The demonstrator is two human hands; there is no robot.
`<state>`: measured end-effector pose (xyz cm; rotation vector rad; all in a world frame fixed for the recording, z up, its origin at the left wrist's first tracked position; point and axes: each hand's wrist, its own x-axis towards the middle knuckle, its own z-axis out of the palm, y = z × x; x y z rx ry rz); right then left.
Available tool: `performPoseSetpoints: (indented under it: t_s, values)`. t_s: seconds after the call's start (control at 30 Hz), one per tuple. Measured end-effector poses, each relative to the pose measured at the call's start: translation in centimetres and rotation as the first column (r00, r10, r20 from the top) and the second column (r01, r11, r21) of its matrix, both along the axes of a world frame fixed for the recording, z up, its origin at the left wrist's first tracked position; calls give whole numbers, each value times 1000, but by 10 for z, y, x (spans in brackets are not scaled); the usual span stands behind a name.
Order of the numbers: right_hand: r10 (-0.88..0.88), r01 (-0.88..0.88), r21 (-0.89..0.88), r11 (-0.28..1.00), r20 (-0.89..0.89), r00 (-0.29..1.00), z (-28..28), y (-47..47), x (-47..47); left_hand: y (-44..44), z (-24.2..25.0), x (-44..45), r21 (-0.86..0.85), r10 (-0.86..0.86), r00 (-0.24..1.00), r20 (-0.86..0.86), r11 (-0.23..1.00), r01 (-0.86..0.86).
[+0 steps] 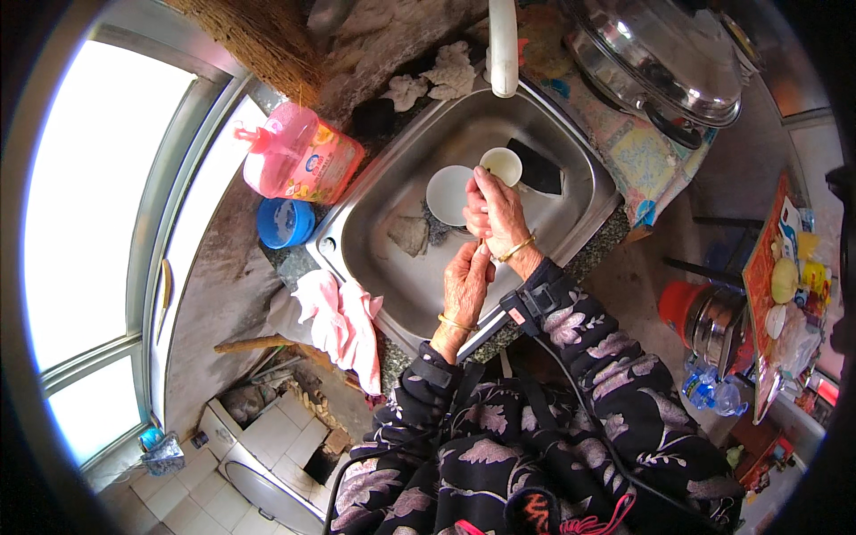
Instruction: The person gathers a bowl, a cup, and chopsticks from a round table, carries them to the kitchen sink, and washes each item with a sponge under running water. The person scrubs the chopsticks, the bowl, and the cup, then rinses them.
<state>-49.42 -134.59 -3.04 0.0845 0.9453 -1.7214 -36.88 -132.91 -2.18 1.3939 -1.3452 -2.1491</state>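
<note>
Both my hands are over a stainless steel sink (pixel 374 294). The fingers of my left hand (pixel 466 277) pinch the lower end of a thin brownish stick-like utensil (pixel 480 243). Just above it, my right hand (pixel 498 217) is closed around the same utensil and hides most of it. A white bowl (pixel 449 194) sits in the basin, partly behind my right fingers. Touching distance from my right fingertips is a small pale cup (pixel 503 164). Beside the cup lies a flat black piece (pixel 535 167), and a greyish scrubbing cloth (pixel 409 235) rests left of the bowl.
A white faucet (pixel 503 53) hangs over the sink's far edge. On the left stand a pink pump bottle (pixel 301 157) and a blue cup (pixel 285 223). A pink cloth (pixel 341 321) drapes over the near-left corner. A large lidded steel pot (pixel 655 60) stands at right.
</note>
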Motion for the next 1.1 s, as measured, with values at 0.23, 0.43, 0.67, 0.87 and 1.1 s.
performPoseSetpoints:
  t_s: [0.23, 0.43, 0.67, 0.87, 1.1]
  values:
    - [13, -10, -161, 987, 19, 1000, 9, -20, -54, -5, 17, -8, 77, -21, 992, -127, 997, 31]
    - [-68, 51, -151, 987, -109, 992, 14, -33, -90, -7, 14, -9, 212, 19, 979, -202, 977, 25]
    - [-152, 185, 11, 983, -521, 840, 0, -66, -142, -15, 9, -18, 177, 98, 931, -351, 984, -37]
    - [266, 215, 366, 905, -885, 383, -21, -99, -193, -22, 10, -25, 193, 135, 913, -385, 979, -63]
    - [492, 304, 508, 806, -860, 133, -42, -100, -215, -36, -2, -27, 163, 202, 903, -380, 975, -149]
